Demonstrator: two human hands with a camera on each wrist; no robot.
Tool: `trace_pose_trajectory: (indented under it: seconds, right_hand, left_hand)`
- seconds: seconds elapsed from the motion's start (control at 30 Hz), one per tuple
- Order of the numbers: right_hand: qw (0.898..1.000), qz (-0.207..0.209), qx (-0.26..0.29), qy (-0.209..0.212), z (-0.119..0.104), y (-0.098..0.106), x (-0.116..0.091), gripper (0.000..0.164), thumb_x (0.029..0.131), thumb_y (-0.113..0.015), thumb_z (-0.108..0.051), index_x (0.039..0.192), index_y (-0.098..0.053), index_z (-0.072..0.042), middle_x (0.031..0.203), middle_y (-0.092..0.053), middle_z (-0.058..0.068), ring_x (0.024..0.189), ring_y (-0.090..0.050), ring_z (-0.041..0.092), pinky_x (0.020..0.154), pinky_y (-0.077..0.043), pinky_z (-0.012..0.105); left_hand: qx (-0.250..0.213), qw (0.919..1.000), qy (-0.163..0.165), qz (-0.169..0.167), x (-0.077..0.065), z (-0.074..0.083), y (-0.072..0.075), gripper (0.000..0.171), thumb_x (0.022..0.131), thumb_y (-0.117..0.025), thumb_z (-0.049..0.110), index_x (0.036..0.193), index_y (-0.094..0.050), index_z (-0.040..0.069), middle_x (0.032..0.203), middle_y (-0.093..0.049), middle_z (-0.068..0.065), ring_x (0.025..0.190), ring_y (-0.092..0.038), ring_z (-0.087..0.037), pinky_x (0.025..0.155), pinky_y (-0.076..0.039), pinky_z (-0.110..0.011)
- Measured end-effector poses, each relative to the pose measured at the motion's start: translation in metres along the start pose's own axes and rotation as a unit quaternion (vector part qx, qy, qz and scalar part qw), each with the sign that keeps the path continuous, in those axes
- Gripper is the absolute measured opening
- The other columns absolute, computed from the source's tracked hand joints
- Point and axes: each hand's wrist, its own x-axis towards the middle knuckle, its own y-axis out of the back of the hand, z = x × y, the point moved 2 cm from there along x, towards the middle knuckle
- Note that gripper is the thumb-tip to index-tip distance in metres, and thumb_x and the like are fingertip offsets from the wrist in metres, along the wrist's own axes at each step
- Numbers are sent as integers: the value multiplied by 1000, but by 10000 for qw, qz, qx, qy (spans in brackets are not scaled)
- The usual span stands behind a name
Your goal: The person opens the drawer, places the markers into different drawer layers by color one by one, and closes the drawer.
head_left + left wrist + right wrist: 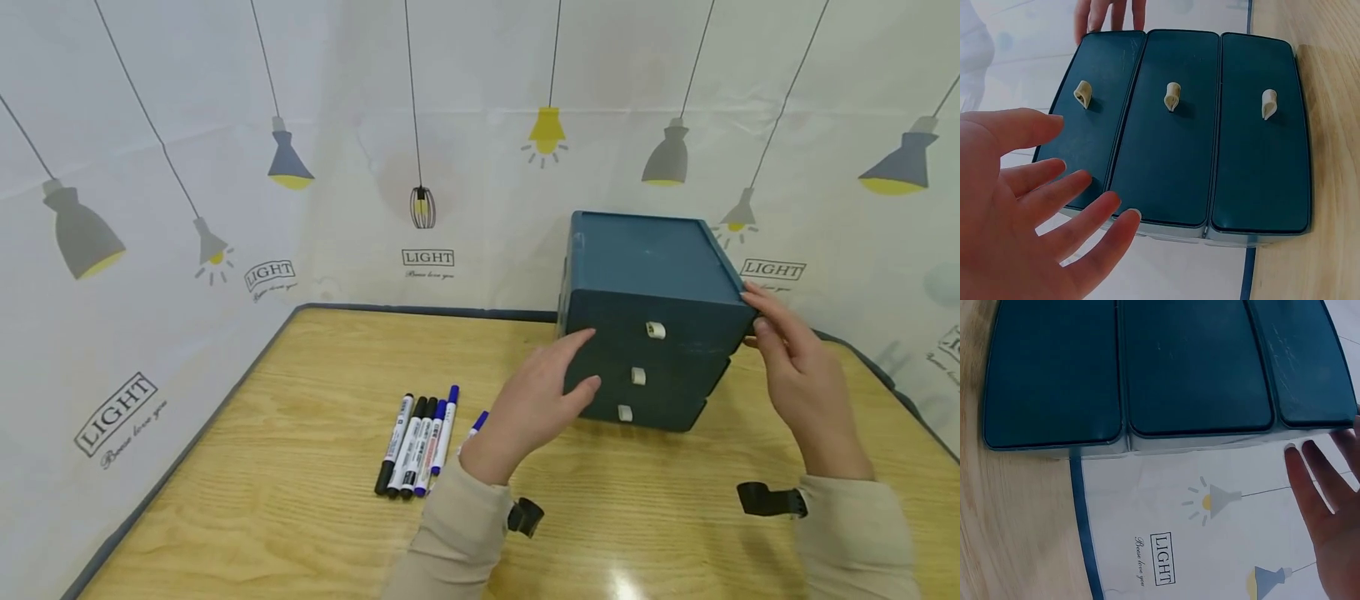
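At the worktop (262,500), our right hand (806,387) rested nearly straight fingers against the three-drawer cabinet (675,354), likely steadying it. Our left hand (534,398) hovered before it, fingers spread.

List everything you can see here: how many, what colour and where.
Table: one, light wood, across the lower head view
Cabinet: one, dark teal, on the table, right of centre
Drawers: three, dark teal, stacked in the cabinet
Pulls: three, off-white, one per drawer
Markers: at least six, white with black or blue caps, left of the cabinet
Backdrop: one, white, behind and beside the table
Lamps: eight in the head view, mostly grey or blue, printed on the backdrop
Straps: two, black, by the wrists
Sleeves: two, beige, below the hands
Left hand: one, bare, before the drawers
Right hand: one, bare, at the cabinet's upper right corner
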Motion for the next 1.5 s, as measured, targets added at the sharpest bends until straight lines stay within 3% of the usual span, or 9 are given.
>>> trace_pose_trajectory:
  seconds: [0.23,0.37,0.5,0.77,0.83,1.0,1.13,1.3,1.5]
  right_hand:
    - [9992,229,320,90,1,-5,1,37,97,-36,-14,133,-40,-21,140,-34,-9,119,-38,0,82,-33,6]
    - [9998,157,103,-4,1,-6,1,40,97,-36,-18,136,-36,-29,140,-31,-13,122,-34,0,90,-31,12]
    - [10000,71,-27,-12,1,-9,3,40,97,-35,-21,136,-36,-33,141,-29,-15,126,-28,1,93,-26,12]
    - [9989,382,107,-243,1,-10,5,35,97,-35,-23,130,-46,-27,138,-35,-16,126,-27,-1,88,-27,9]
    - [9986,407,158,-298,1,-10,5,35,97,-35,-22,130,-46,-27,137,-35,-16,126,-26,-1,88,-28,9]
    - [9983,445,190,-324,2,-11,4,35,97,-36,-20,130,-47,-26,137,-35,-15,126,-27,-1,73,-27,13]
    - [9983,445,103,-349,2,-10,4,36,97,-35,-21,130,-46,-29,137,-35,-16,123,-31,-2,68,-27,15]
    - [9984,440,86,-358,-1,-10,4,36,97,-35,-22,130,-47,-29,137,-36,-16,125,-30,0,68,-28,13]
    - [9983,443,135,-364,-1,-11,5,35,97,-35,-22,130,-47,-29,137,-36,-15,123,-33,0,73,-32,8]
  left_hand:
    - [-65,10000,29,-36,-1,-6,3,44,91,-49,36,133,-39,26,134,-39,7,112,-46,-11,87,-42,-33]
    - [10,9998,162,-106,0,-14,6,40,92,-47,37,130,-45,25,127,-45,7,104,-50,-11,78,-45,-31]
    - [79,9987,284,-420,-1,-24,9,35,92,-48,34,124,-52,21,119,-52,7,97,-53,-9,75,-45,-28]
    - [377,9910,718,-1066,-7,-47,9,34,92,-47,37,120,-54,20,107,-58,7,91,-55,-9,74,-46,-29]
    - [483,9896,823,-1077,-9,-55,12,33,92,-48,35,120,-54,20,107,-58,6,91,-56,-9,74,-46,-29]
    - [780,9841,1313,-909,-15,-71,24,32,92,-47,33,120,-55,19,106,-59,2,82,-56,-10,70,-45,-30]
    - [763,9800,1516,-1043,-17,-78,28,33,92,-48,34,119,-56,18,103,-59,0,80,-55,-10,69,-45,-30]
    - [726,9816,1421,-1053,-13,-74,21,33,90,-51,33,118,-57,17,100,-60,1,82,-54,-11,68,-45,-30]
    - [731,9862,1093,-1003,-5,-67,3,31,89,-53,32,115,-59,16,101,-59,3,81,-54,-10,67,-45,-28]
